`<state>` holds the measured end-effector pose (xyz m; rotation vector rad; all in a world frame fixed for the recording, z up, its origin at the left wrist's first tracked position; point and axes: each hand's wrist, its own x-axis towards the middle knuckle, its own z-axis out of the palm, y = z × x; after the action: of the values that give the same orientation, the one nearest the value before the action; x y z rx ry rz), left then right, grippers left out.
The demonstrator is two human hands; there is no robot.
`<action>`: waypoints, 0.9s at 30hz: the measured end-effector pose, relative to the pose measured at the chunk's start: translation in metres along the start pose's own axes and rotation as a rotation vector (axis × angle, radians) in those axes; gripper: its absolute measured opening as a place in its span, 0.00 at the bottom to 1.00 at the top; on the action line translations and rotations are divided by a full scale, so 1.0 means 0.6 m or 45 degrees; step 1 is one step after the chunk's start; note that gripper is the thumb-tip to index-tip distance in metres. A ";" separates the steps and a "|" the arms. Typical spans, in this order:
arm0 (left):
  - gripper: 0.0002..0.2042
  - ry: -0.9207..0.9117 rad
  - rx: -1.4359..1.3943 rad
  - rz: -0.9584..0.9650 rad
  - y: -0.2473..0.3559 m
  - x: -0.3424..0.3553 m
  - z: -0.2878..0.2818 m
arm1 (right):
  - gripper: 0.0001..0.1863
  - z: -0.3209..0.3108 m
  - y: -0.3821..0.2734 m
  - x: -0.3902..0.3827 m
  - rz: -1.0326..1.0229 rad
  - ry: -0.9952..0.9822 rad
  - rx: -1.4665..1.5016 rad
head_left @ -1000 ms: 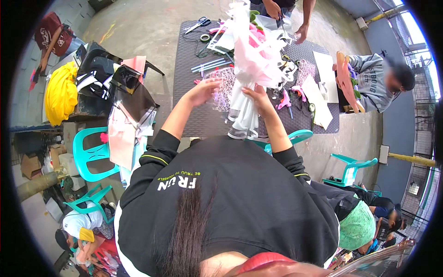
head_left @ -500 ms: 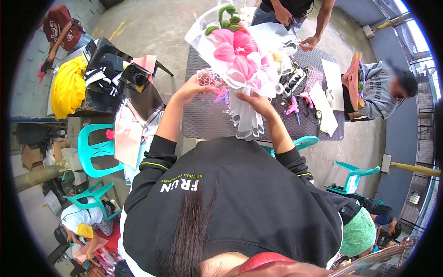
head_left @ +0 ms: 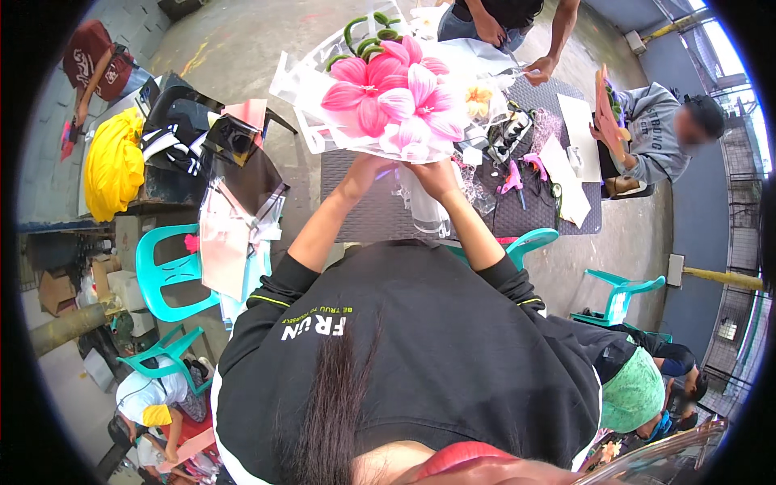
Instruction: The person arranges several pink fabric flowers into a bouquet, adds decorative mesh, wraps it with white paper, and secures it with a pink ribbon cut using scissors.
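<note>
I hold a wrapped bouquet (head_left: pixel 392 101) of large pink flowers and curled green stems in white translucent wrap, tilted toward the upper left. My right hand (head_left: pixel 432 176) grips its gathered white base just below the flowers. My left hand (head_left: pixel 365 171) is beside it, closed under the wrap's edge, its fingertips hidden; a bit of purple shows by it. Pale wrap (head_left: pixel 428 214) trails down between my arms. Pink glue guns (head_left: pixel 511 178) and scraps lie right of the bouquet on the dark woven table (head_left: pixel 347 214).
A co-worker (head_left: pixel 489 24) with scissors stands across the table; another (head_left: pixel 663 133) sits right holding peach sheets (head_left: pixel 610 113). A side table at left bears yellow fabric (head_left: pixel 113 162) and pink sheets (head_left: pixel 222 250). Teal chairs (head_left: pixel 166 267) stand around. More people are behind me.
The bouquet has swung from upright to tilted left, flower faces now showing. My left hand has moved right, in under the wrap beside my right hand, which stays on the base.
</note>
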<state>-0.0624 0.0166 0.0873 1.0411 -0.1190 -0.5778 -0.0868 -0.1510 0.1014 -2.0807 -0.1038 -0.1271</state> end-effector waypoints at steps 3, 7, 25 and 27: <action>0.14 -0.257 -0.124 -0.050 0.001 -0.004 -0.033 | 0.16 -0.006 -0.012 -0.001 0.047 -0.063 0.014; 0.14 -0.199 0.224 -0.037 0.005 0.007 -0.045 | 0.17 -0.001 -0.016 -0.006 0.012 0.039 0.211; 0.20 -0.508 -0.030 -0.527 -0.023 0.099 0.102 | 0.20 -0.092 0.081 -0.075 0.098 0.420 -0.065; 0.21 -0.704 -0.048 -0.529 -0.036 0.125 0.117 | 0.18 -0.123 0.109 -0.069 0.090 0.450 0.076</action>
<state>-0.0329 -0.0837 0.0923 0.8486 -0.3802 -1.2355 -0.1232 -0.2481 0.0756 -1.9690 0.1790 -0.4394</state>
